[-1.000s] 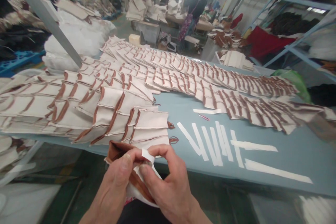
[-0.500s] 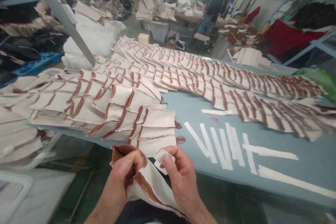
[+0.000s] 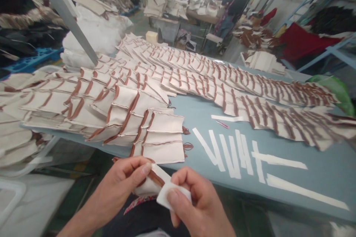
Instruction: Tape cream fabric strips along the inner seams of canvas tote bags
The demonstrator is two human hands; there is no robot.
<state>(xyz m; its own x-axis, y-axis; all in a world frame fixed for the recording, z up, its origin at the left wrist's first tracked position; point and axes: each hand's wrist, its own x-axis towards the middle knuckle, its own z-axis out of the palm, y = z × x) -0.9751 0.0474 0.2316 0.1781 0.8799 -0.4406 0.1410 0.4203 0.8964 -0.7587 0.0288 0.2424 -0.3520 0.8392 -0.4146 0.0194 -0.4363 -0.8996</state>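
My left hand [image 3: 126, 177] pinches the upper edge of a cream fabric piece [image 3: 147, 189] with brown strips along its seams. Between the thumb and fingers of my right hand [image 3: 196, 202] is a small white patch [image 3: 174, 192], with a folded or curled look. The patch lies in front of the fabric's right part and hides some of it; whether they touch, I cannot tell. Just beyond my hands, cream pieces with brown edging [image 3: 164, 152] lie overlapped on the table, brown thread loops at their right side.
White strips [image 3: 236, 155] are spread over the blue-grey table [image 3: 200, 111], near a small pink tool [image 3: 222, 124]. Long overlapping rows of cream pieces [image 3: 194, 81] cover the far side. A slanted metal post [image 3: 69, 18] rises at left. Another person [image 3: 236, 3] stands in the background.
My right hand has come lower and nearer with the white patch, which now shows broader. The fabric in my left hand has turned and lowered, its open brown end now mostly hidden.
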